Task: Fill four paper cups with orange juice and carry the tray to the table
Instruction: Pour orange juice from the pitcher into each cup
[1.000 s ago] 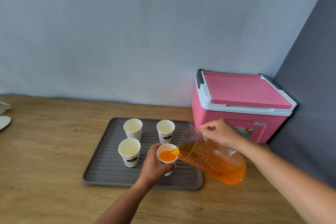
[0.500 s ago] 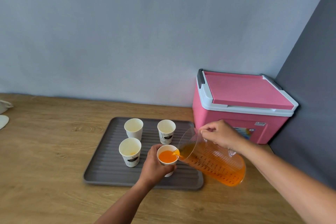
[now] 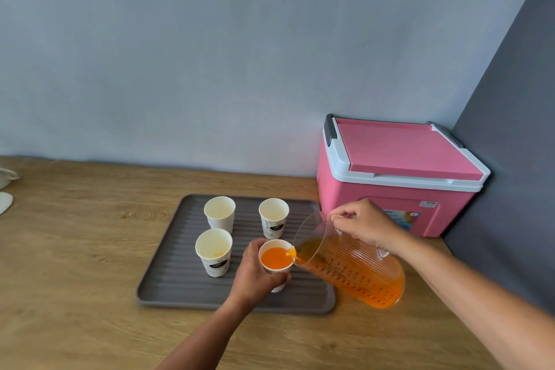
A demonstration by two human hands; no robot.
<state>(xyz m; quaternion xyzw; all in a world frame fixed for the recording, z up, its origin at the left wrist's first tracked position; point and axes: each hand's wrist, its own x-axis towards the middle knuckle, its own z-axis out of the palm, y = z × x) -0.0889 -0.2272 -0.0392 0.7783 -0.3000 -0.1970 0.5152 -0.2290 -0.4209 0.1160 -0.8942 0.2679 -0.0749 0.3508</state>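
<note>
One cup (image 3: 275, 258), the near right of four on the tray (image 3: 168, 288), is being filled with orange juice and is looking nearly full. It is being held round its side by the left grip (image 3: 255, 275), with fingers curled about it. Whether its base is resting on the tray cannot be told. Juice is being poured over its right rim from the jug (image 3: 351, 270), which is being tipped by the right grip (image 3: 365, 224), clamped on the jug's upper side. The jug's long axis is running from the spout at the cup rightward and toward the person, so the cup is lying left of the right grip, with the left grip nearer. A little juice is being shown in the near left cup (image 3: 213, 252). The far left cup (image 3: 219, 213) and far right cup (image 3: 274, 217) are appearing empty. The jug is judged to need levelling before being swung leftward to another cup. The tray is being borne by the counter (image 3: 75, 249), with a pink cooler (image 3: 399, 177) standing just beside its far right corner.
</note>
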